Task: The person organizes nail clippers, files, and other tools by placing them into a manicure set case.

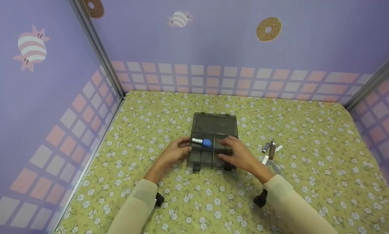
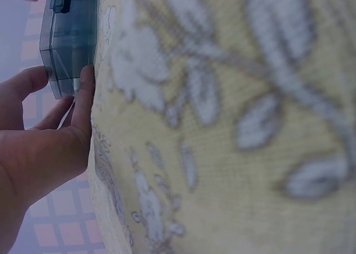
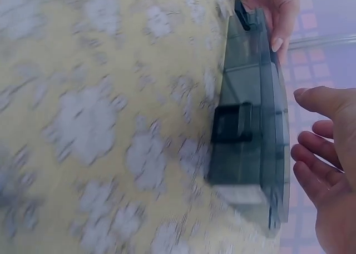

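Observation:
A smoky translucent compartment box [image 1: 214, 125] lies open on the flowered cloth, its lid folded back. A white and blue piece [image 1: 202, 142] lies in one left compartment. My left hand [image 1: 184, 150] holds the box's left end, with thumb and fingers [image 2: 84, 93] on either side of its corner [image 2: 69, 40]. My right hand [image 1: 230, 150] hovers over the right compartments. In the right wrist view its fingers [image 3: 314, 165] are relaxed and just apart from the box [image 3: 250, 98], beside the black latch [image 3: 232, 123].
A small heap of cylinders [image 1: 271, 151], dark, silvery and white, lies on the cloth just right of the box. Purple patterned walls [image 1: 214, 48] close the table [image 1: 328, 169] in at the left, back and right.

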Motion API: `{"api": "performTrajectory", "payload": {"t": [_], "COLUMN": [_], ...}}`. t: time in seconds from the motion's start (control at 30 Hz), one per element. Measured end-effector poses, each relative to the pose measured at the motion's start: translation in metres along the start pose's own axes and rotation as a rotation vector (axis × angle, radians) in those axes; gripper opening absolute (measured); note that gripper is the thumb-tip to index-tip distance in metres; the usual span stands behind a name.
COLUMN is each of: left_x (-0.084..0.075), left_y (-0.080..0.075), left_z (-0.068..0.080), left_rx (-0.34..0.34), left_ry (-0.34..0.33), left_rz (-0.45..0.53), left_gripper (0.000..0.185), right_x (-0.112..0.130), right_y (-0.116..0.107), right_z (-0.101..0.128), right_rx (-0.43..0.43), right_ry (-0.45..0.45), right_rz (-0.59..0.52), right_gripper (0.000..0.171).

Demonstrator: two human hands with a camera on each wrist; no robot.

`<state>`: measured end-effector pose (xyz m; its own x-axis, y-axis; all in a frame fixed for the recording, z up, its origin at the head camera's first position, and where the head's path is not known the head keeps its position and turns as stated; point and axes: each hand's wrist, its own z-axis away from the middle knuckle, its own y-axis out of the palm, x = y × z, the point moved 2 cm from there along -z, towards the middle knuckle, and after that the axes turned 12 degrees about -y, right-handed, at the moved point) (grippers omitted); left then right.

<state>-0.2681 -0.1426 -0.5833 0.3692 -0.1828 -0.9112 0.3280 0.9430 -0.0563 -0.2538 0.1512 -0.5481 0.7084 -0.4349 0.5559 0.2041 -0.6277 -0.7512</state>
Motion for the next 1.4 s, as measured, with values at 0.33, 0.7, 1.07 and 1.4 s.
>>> {"api": "performTrajectory", "payload": {"t": [0.33, 0.7, 1.07, 1.4], "left_x": [-0.001, 0.001, 0.001, 0.002], "left_y": [0.000, -0.001, 0.000, -0.002], "left_z": [0.001, 0.002, 0.002, 0.001], "left_rx": [-0.005, 0.002, 0.002, -0.009], "left_ry": [-0.024, -0.033, -0.036, -0.063], "left_rz": [0.000, 0.019, 0.009, -0.004], "left_gripper": [0.054, 0.056, 0.055, 0.056], "right_x": [-0.013, -0.033, -0.042, -0.042], "right_y": [-0.036, -0.062, -0.064, -0.064], "right_z": [0.044, 0.084, 0.114, 0.128], "right_rx": [-0.022, -0.075, -0.004, 0.025], "right_ry": [0.023, 0.103, 0.167, 0.174], "right_rz": [0.070, -0.015, -0.049, 0.026], "right_gripper": [0.039, 0.036, 0.041, 0.046]}}
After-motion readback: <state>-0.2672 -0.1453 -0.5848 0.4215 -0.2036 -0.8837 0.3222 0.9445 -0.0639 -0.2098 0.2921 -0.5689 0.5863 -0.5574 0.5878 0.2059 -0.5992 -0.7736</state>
